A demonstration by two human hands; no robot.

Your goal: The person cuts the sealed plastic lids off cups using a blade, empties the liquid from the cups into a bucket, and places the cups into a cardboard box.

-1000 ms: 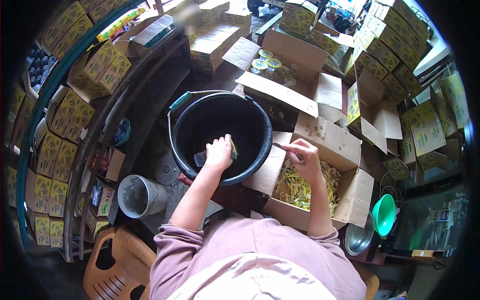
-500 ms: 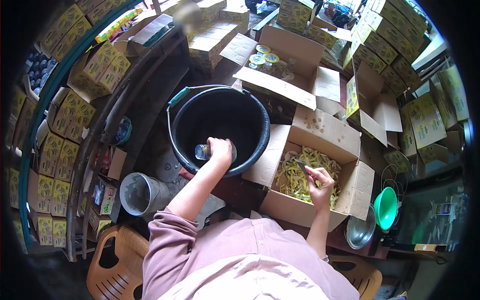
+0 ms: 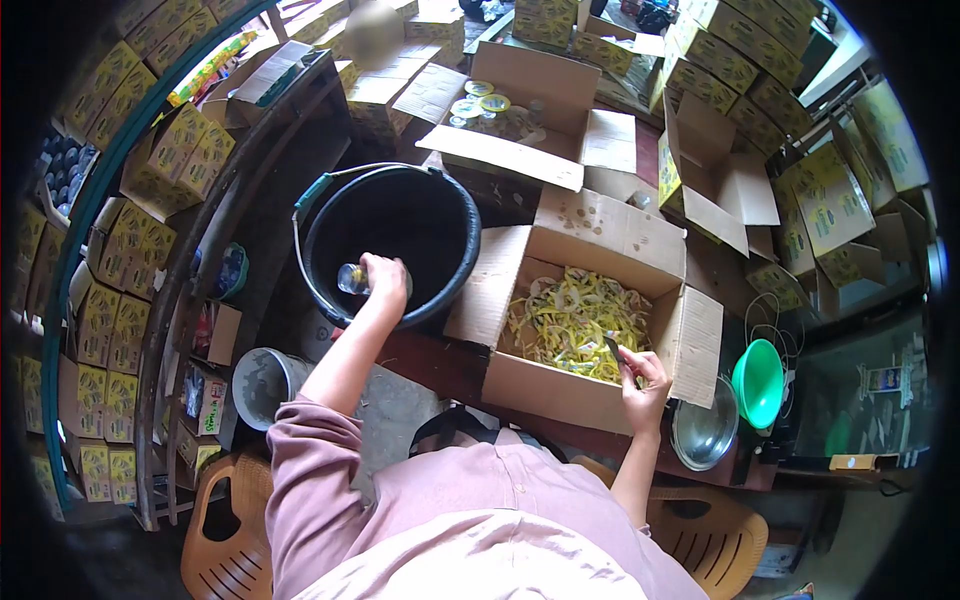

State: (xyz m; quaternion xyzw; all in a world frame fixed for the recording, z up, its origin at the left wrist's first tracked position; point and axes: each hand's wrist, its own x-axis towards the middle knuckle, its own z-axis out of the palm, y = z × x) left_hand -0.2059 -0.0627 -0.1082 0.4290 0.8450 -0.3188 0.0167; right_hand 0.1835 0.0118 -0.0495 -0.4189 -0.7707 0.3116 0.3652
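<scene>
Swinging from the bucket's rim to the strip-filled carton over the last second, my right hand has carried its small dark blade well apart from the clear cup; I judge the cutting paused. Its fingers are pinched together on the blade, with the tip pointing up and away from me. My left hand has stayed inside the black bucket, fingers curled around the cup, which lies tilted with one end pointing left. The yellow that showed beside that hand is no longer plain to me, so the cover may be off, though I cannot confirm it. Just right of the bucket, the open carton of yellow strips sits on the surface. Farther back I see yellow-lidded cups in another carton.
</scene>
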